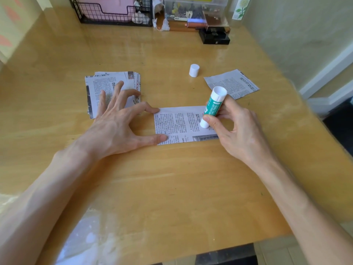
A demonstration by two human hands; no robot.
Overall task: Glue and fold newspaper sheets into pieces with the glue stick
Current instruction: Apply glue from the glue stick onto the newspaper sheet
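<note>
A newspaper sheet lies flat in the middle of the wooden table. My left hand pins its left edge with thumb and forefinger, fingers spread. My right hand grips a green and white glue stick, uncapped, tilted with its lower end touching the sheet's right part. The white cap stands upright farther back. A stack of newspaper sheets sits at the left, partly under my left fingers. One folded newspaper piece lies to the right, behind the glue stick.
At the back stand a black wire basket with pink paper, a clear plastic box of small items and a black box. A wall runs along the table's right side. The table's front edge is near the bottom.
</note>
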